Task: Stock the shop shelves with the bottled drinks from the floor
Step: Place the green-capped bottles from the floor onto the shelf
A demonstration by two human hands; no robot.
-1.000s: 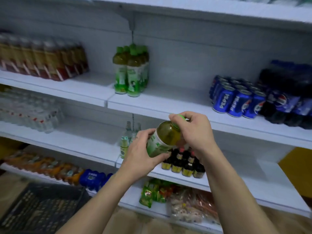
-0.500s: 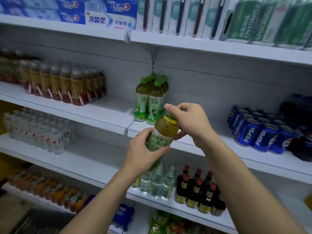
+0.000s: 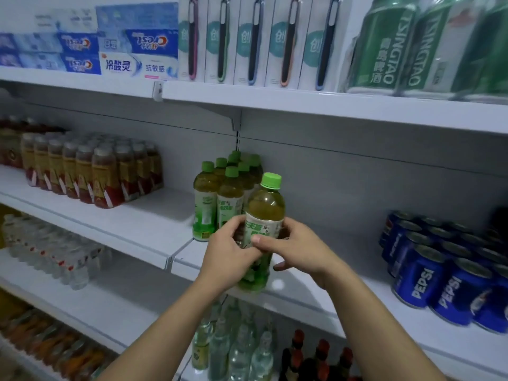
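One green-capped tea bottle (image 3: 264, 213) stood upright, two hands on it: left hand (image 3: 228, 251) wrapped round its label, right hand (image 3: 298, 247) pinched it. About seven matching bottles (image 3: 229, 200) sat just behind-left of it, roughly a dozen blue cans (image 3: 420, 281) to its right. White shop shelf (image 3: 365, 272) under it, contact unclear.

The bottle (image 3: 264, 213) is upright at the shelf's (image 3: 316, 292) front edge, between the left hand (image 3: 228, 254) and right hand (image 3: 299, 251), just before the bottle cluster (image 3: 220, 193). The cans (image 3: 439, 276) lie well right, and the toothbrushes (image 3: 255, 42) are on the upper shelf (image 3: 302, 103).
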